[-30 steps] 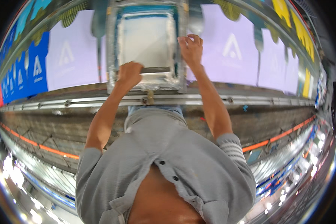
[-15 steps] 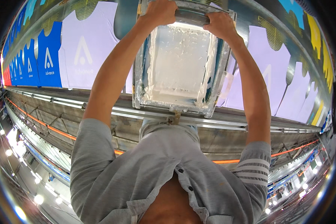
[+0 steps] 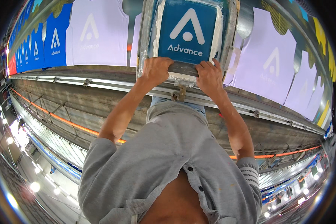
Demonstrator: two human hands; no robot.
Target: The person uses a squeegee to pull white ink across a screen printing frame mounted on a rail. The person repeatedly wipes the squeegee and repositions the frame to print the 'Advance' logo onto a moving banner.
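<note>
A screen-printing frame lies across the table before me. Its teal mesh carries a white triangular mark with a dot and lettering below. White ink is smeared along both sides of the mesh. At the frame's near end, a squeegee spans between my hands. My left hand is closed over its left end, and my right hand grips the right end, thumb and fingers over the bar. The squeegee's blade edge is hidden.
Lilac shirt panels with pale prints lie left of the frame, and another lilac panel lies right. Blue panels follow farther left; yellow pieces lie at the far right. A metal rail runs along the table's near edge.
Both hands have drawn the squeegee from the frame's far end to its near end. The mesh, covered in white ink before, now shows teal with the white design.
</note>
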